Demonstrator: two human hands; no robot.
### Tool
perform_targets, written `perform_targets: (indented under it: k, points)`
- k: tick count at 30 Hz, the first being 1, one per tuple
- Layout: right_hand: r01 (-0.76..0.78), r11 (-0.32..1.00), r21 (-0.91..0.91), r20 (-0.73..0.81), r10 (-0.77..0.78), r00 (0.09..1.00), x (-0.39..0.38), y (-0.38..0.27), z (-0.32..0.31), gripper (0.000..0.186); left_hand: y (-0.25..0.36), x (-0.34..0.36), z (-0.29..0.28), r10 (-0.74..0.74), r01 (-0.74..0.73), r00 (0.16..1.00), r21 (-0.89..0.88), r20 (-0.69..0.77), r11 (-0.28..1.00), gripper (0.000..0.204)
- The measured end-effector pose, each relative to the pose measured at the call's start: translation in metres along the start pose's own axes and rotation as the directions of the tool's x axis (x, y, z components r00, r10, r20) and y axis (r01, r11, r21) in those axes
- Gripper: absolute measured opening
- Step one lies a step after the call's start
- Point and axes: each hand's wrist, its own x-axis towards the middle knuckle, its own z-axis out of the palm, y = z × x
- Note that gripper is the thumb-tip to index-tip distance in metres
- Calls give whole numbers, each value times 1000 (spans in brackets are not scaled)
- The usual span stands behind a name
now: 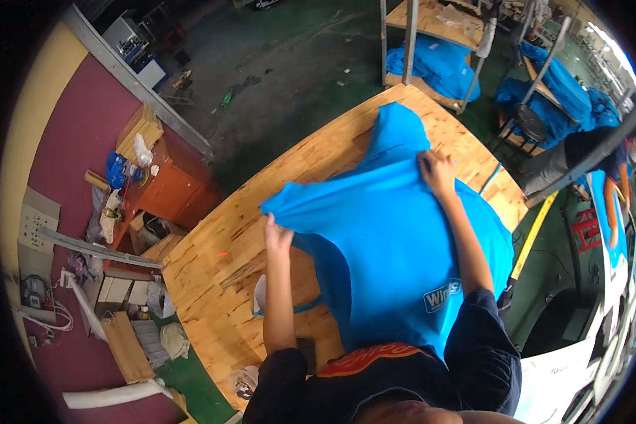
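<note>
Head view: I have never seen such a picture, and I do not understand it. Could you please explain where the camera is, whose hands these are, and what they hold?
No robot is here. A person wears two wide cameras on the head; this is the left one's picture, looking down. Its lens makes straight edges look curved. The forearms coming from below are the wearer's own.

On the wooden table lies a large blue cloth. The left hand pinches its left corner. The right hand is on the cloth near its far edge; whether it grips or only presses is hard to see.

Beyond the table, a rack carries more blue fabric. At the right, another person leans forward.
</note>
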Motion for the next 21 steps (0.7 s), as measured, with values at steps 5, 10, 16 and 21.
perform_targets:
  k: [5,10,16,21]
  points:
    - [38,999,12,11,-38,999,-6,24,88,7,-31,67,-89,-112,118,985,40,-130,992,51]
    - [139,988,75,46,-142,989,40,7,95,10,-12,91,-92,7,9,980,80,-196,997,48]
    - [136,986,100,-51,-132,990,-23,-23,30,30,-30,38,-63,569,-336,803,656,-175,676,40]
    - [-255,967,16,-73,255,964,-178,33,-78,26,-104,-146,-41,320,-603,770,794,552,82,20]
